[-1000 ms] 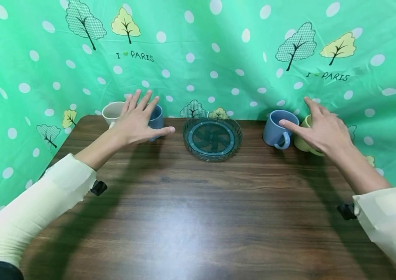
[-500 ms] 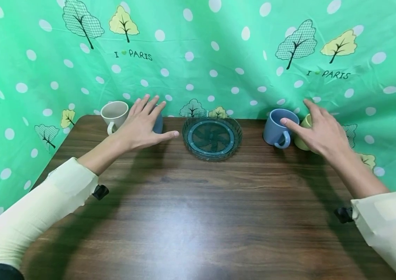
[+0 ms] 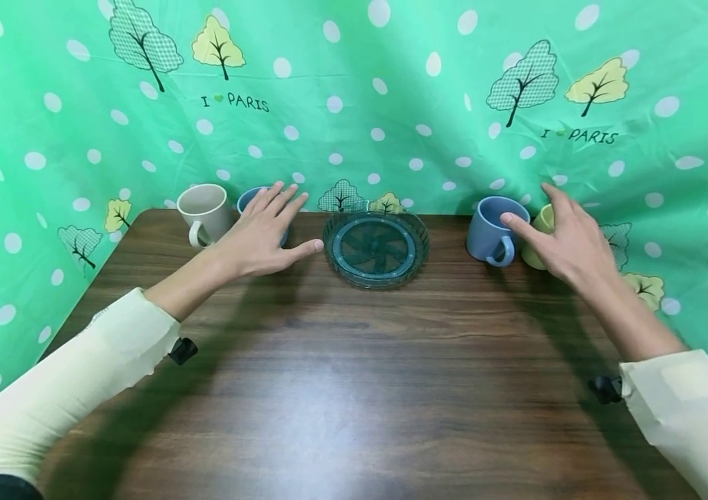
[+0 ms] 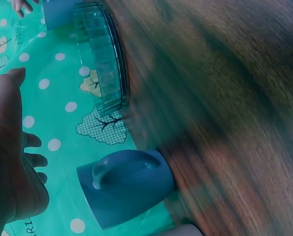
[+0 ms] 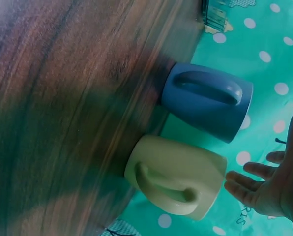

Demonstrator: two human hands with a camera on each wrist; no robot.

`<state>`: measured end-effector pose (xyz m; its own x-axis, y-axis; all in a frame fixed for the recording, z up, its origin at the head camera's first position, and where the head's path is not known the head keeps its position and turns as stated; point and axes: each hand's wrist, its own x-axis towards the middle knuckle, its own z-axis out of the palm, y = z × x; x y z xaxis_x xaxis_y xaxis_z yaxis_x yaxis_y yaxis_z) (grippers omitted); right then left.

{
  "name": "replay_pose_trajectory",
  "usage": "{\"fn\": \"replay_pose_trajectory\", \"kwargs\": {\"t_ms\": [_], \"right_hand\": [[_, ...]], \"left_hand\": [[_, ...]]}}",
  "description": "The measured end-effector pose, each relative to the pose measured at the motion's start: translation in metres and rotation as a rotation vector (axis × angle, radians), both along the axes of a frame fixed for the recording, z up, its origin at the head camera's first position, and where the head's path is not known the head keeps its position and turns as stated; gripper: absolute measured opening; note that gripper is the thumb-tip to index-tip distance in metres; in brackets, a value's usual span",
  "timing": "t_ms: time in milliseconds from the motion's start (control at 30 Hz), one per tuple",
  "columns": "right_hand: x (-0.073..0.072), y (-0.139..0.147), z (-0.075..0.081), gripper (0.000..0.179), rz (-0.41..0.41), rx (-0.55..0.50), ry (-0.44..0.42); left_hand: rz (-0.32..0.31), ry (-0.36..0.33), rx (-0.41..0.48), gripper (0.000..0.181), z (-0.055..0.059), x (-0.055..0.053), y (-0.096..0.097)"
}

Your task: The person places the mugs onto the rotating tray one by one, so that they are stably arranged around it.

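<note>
A: What surrounds the dish (image 3: 375,250)?

B: A green cloth (image 3: 335,104), dotted white and printed with trees and "PARIS", hangs behind it; a dark wood-grained tabletop (image 3: 354,347) stretches out in front. The dish, round and see-through teal, sits near the back edge, flanked by mugs.

A: Where do those stand?

B: Upright, two a side. Left of the dish, a near blue mug (image 4: 129,196) and, farther out, a white mug (image 3: 211,210); right of it, a second blue mug (image 3: 490,235), then a yellow-green mug (image 5: 188,164). Seen from the head, the left hand (image 3: 261,235) blocks much of the near blue mug, and the right hand (image 3: 569,239) screens part of the yellow-green one.

A: Anything different from a second ago?

B: The left hand has drifted toward the dish, baring the white mug and the neighbouring blue rim. The right hand is in nearly the same place; dish and mugs have not moved.

A: And the pose?

B: Left arm extended, fingers fanned, thumb aimed at the dish's left rim: a wide-spread grip, nothing in it. The right grip is equally empty, thumb well apart from the fingers and pointing toward the dish; whether its fingertips (image 5: 257,169) touch the yellow-green rim cannot be told.
</note>
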<state>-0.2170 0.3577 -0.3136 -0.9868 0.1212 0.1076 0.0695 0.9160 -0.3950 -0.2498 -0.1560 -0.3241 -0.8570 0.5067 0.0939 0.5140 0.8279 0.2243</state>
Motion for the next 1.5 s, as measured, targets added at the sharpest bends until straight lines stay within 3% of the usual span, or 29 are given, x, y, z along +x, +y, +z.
{"fn": "replay_pose_trajectory", "kwargs": {"t_ms": [467, 767, 1067, 1500], "right_hand": [[0.003, -0.004, -0.004, 0.112, -0.029, -0.054, 0.069], [0.005, -0.008, -0.006, 0.107, -0.017, -0.082, 0.106], [0.010, -0.013, -0.012, 0.099, -0.005, -0.108, 0.215], [0.017, -0.013, -0.020, 0.092, 0.001, -0.121, 0.260]], "left_hand": [[-0.046, -0.003, 0.001, 0.095, -0.006, 0.006, 0.007], [-0.087, -0.001, 0.003, 0.091, -0.015, 0.006, 0.009], [-0.131, -0.012, 0.031, 0.084, -0.024, 0.006, 0.013], [-0.186, -0.026, 0.046, 0.084, -0.038, 0.008, 0.015]]}}
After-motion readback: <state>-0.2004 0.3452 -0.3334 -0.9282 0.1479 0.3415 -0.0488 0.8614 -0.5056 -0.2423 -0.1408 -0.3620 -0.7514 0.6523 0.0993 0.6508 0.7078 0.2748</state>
